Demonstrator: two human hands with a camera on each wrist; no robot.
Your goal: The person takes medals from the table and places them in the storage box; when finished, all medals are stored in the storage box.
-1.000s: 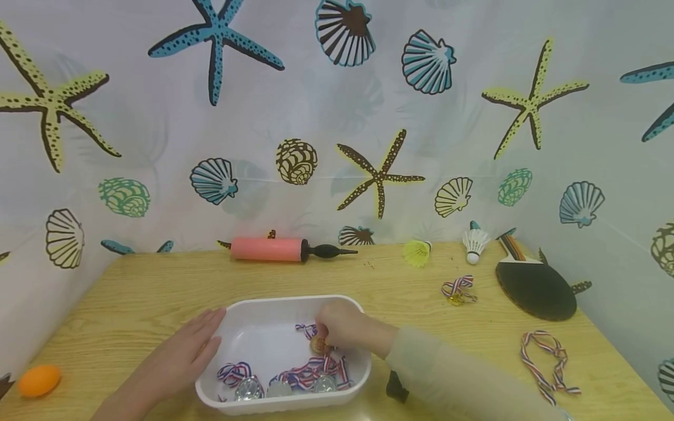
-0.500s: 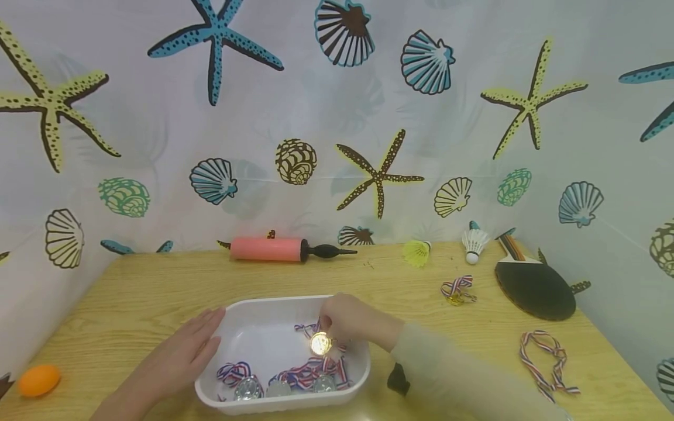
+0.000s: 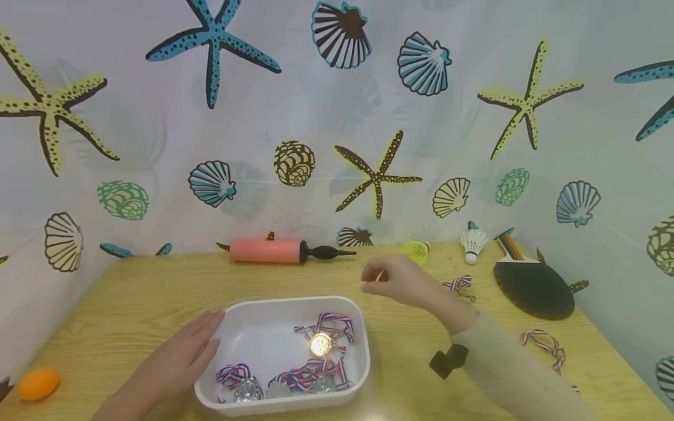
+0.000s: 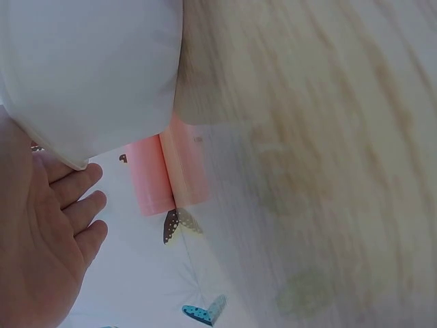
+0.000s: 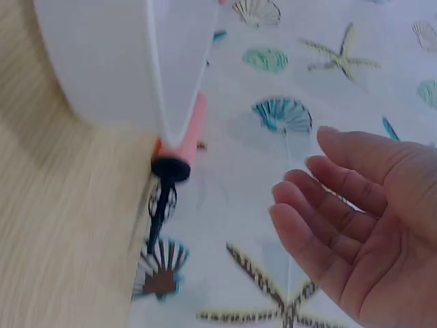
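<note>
In the head view a white plastic basin (image 3: 284,302) holds several medals on striped ribbons. A shiny gold medal (image 3: 320,345) lies at its right side, its ribbon bunched behind it. Along the front wall lie silver medals, one of them the silver medal (image 3: 247,390) at the left. My left hand (image 3: 176,356) rests with extended fingers at the basin's left rim; in the left wrist view its fingers (image 4: 80,183) touch the rim. My right hand (image 3: 402,282) is raised above the table, right of the basin, with loosely bent fingers and nothing in them.
At the back lie a pink hand pump (image 3: 268,250), a yellow shuttlecock (image 3: 416,252) and a white shuttlecock (image 3: 473,244). On the right are a black table tennis paddle (image 3: 534,289), a ribboned medal (image 3: 459,285) and a striped ribbon (image 3: 547,345). An orange ball (image 3: 39,383) sits at far left.
My right hand has let go of the gold medal inside the basin, then lifted out and moved right over the table. The left hand has stayed at the rim.
</note>
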